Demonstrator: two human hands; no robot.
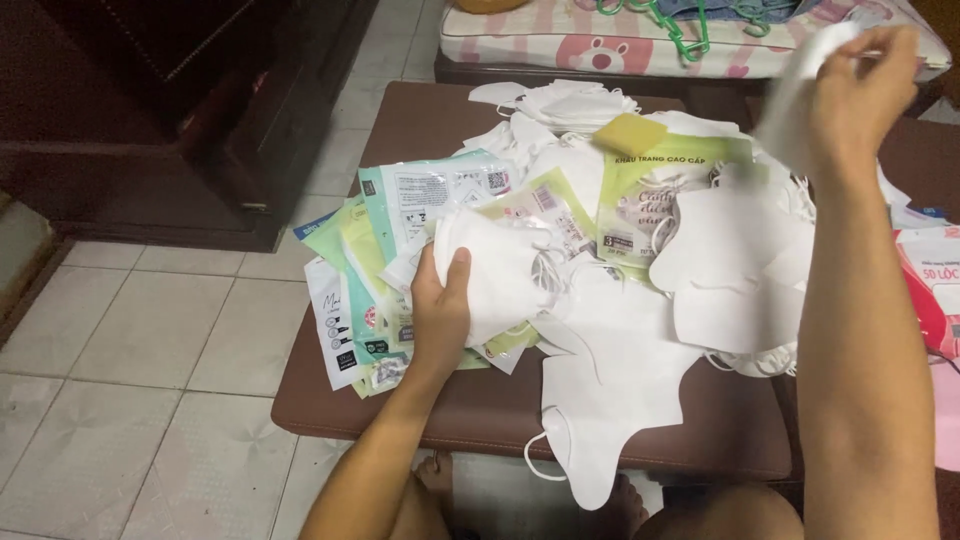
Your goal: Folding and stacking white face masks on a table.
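On the brown table before you lies a spread of white masks and flat printed packets, with a yellow sponge at the far side. Your left hand clasps a small stack of masks, thumb on top; your right hand pinches one mask aloft. They look light, soft and floppy, so grip the body, not the loops.
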